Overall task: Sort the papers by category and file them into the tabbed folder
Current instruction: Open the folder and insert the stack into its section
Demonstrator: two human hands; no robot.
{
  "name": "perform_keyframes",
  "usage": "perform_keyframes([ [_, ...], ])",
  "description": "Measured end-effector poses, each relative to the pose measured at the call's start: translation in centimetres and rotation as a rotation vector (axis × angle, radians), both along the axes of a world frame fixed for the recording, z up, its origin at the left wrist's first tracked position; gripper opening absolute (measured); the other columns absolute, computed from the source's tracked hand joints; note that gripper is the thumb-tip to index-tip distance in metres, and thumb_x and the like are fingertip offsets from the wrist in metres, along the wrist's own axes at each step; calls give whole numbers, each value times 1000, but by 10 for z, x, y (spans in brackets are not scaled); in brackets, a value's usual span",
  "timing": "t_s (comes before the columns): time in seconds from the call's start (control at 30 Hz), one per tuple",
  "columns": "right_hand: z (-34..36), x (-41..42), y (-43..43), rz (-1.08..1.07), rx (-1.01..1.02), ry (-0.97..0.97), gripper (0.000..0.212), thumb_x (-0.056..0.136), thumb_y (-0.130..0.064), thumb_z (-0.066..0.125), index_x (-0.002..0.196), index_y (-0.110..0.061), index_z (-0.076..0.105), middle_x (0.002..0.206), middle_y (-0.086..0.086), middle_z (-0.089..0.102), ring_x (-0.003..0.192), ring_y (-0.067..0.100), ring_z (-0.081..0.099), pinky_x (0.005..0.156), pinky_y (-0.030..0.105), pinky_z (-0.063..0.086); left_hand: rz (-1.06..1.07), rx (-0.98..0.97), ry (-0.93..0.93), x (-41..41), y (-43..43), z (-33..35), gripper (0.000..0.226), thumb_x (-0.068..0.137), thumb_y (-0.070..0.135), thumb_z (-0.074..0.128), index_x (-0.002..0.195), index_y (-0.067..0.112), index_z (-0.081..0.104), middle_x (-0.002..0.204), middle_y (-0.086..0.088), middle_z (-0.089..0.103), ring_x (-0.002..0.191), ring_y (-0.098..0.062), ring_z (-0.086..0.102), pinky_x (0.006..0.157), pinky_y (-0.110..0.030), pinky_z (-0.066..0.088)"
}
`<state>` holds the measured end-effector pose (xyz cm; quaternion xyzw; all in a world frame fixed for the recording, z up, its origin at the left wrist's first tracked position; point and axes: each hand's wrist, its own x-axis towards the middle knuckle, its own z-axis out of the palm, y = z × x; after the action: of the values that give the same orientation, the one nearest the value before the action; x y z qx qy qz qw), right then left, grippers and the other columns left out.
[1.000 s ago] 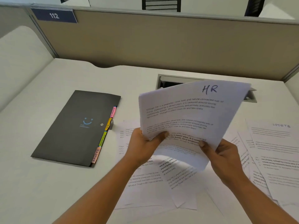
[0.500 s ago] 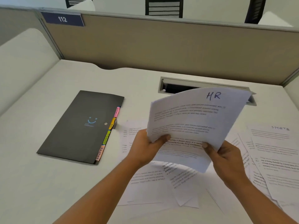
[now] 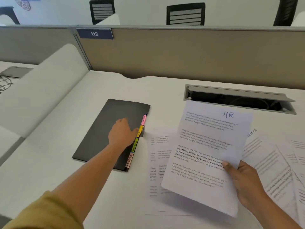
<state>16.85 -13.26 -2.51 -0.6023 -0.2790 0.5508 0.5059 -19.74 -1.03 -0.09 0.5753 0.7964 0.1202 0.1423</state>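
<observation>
Left hand lies on the cover of the dark folder, fingers loosely stretched, the thumb at the right edge beside the yellow tab; whether the thumb catches that tab is too blurred to tell; right hand holds up the HR sheet near its lower right corner, thumb on the front, the other fingers hidden behind the paper; I cannot tell if 1 sheet or several are in this grip. The folder lies flat on the white desk, just left of the loose papers; 4 coloured tabs stand along its right edge, pink, yellow, green and salmon, their lettering hard to read. More papers spread at the right, partly covered by the held sheet and cut off by the frame edge. An open cable hatch sits in the desk behind the sheet, which hides its near left corner; farther back stands a beige partition with a blue sign 112; 2 chair backs rise beyond it. A mustard sleeve shows at the lower left.
</observation>
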Motion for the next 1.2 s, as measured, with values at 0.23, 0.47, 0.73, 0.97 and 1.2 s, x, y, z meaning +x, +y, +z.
perform_keyframes([
  [0.23, -14, -9, 4, -30, -56, 22, 42, 66, -25, 75, 104, -7, 70, 97, 9, 77, 89, 28, 74, 68, 37, 62, 79, -316, 110, -10, 26, -27, 120, 68, 81, 58, 151, 4, 20, 161, -21, 9, 147, -44, 7, 112, -55, 28],
  [0.47, -23, -4, 2, -72, -88, 22, 28, 81, -16, 69, 106, -3, 69, 101, 13, 76, 93, 33, 73, 83, 47, 58, 148, -400, 68, -13, 33, -36, 125, 66, 91, 45, 156, 15, 3, 162, -18, -4, 146, -47, 0, 111, -65, 17],
  [0.73, -20, -5, 4, -44, -83, 26, 12, 91, -6, 62, 101, -4, 69, 92, 9, 77, 77, 22, 75, 57, 31, 60, 41, -380, 238, -9, 25, -38, 104, 82, 81, 31, 156, 14, 1, 162, -21, 3, 141, -55, 15, 102, -63, 38],
  [0.97, -25, -1, 6, -15, -87, 7, 34, 76, -25, 79, 103, -7, 70, 103, 13, 76, 94, 31, 72, 70, 36, 61, -70, -333, 392, -15, 20, -37, 114, 74, 90, 25, 155, 13, 4, 163, -15, 4, 147, -43, 12, 108, -60, 33],
  [1.2, -23, -2, 8, 4, -69, 24, 58, 55, -37, 82, 104, -8, 71, 105, 13, 75, 96, 32, 72, 72, 37, 62, -156, -235, 454, -8, 27, -30, 91, 86, 72, 40, 153, 15, 15, 161, -15, 17, 140, -44, 32, 94, -52, 48],
])
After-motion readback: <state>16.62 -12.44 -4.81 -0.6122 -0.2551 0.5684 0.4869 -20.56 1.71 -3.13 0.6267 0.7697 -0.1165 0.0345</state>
